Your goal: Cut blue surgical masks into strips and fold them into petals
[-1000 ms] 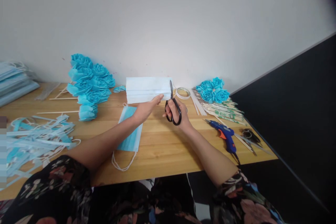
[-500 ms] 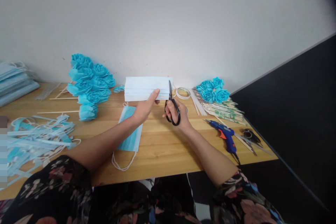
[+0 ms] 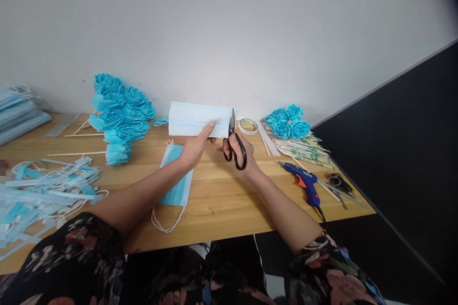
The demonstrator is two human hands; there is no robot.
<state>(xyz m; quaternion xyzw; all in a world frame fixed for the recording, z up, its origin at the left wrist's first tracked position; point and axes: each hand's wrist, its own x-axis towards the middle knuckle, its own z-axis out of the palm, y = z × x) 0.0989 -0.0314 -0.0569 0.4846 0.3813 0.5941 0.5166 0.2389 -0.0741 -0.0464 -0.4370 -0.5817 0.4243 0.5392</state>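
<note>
A pale blue-white pleated face mask [image 3: 193, 119] is held up above the table, pinched near its lower right by my left hand [image 3: 198, 145]. My right hand [image 3: 245, 152] grips black-handled scissors [image 3: 240, 157], fingers through the loops. Their blades point upward along the mask's right end. Whether the blades are fully closed on the mask I cannot tell. Beneath my left wrist a blue face mask [image 3: 181, 186] with white ear loops lies flat on the wooden table [image 3: 229, 205], partly covered by my forearm.
Blue flowers on sticks [image 3: 123, 112] and a heap of cut strips [image 3: 53, 190] lie left, near stacked masks [image 3: 21, 112]. Right are a tape roll [image 3: 248, 127], more blue flowers [image 3: 289, 121] on wrapped sticks [image 3: 304, 150], and a blue glue gun [image 3: 302, 181]. A wall rises behind.
The scissors have turned slightly, with their blades apparently wider apart. The held mask has tilted a little, its right end lower. The view has shifted slightly.
</note>
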